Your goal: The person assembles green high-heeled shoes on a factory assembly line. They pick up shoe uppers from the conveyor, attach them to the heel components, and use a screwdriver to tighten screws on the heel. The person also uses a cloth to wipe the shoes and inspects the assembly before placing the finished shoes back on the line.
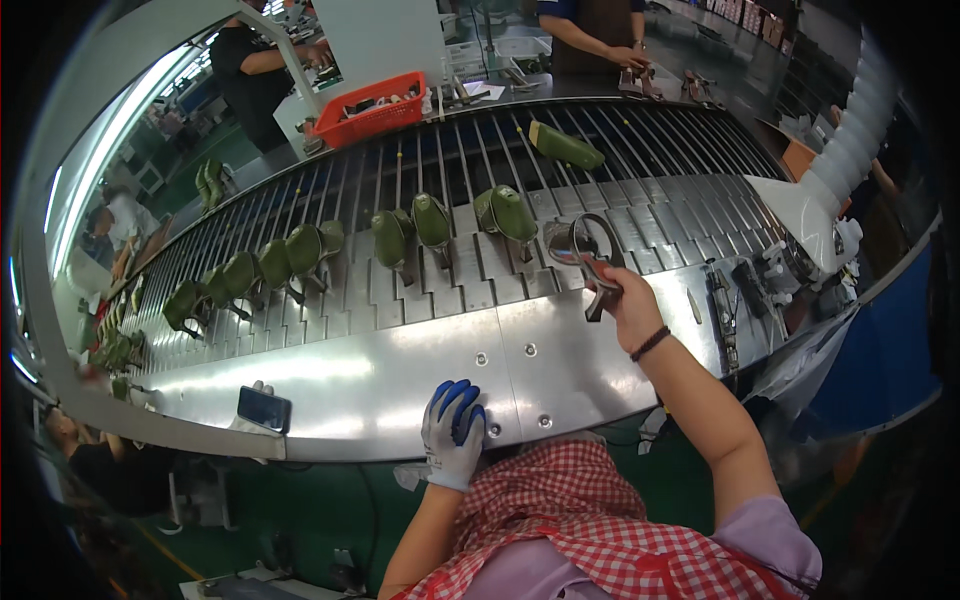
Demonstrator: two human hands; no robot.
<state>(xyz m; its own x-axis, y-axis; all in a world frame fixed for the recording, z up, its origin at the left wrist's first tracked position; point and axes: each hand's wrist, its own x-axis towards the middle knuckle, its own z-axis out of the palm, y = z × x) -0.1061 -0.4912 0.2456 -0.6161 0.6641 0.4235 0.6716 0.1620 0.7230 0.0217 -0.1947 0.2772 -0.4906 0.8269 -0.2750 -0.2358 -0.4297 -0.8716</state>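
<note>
- Nearest the camera, a red checked apron is worn over a lilac sleeve.
- Left hand, in a white and blue glove, is laid flat and open on the steel ledge, holding nothing.
- Right hand, bare, is closed around a dark strappy shoe held over the near edge of the slatted conveyor.
- That shoe is judged light, its straps soft and floppy, its sole stiff; the sole or heel is judged the firmest place to grip.
- Green shoe forms are stood in a row on the belt.
- One red basket is set beyond the belt; a dark phone is rested at the ledge's left.
</note>
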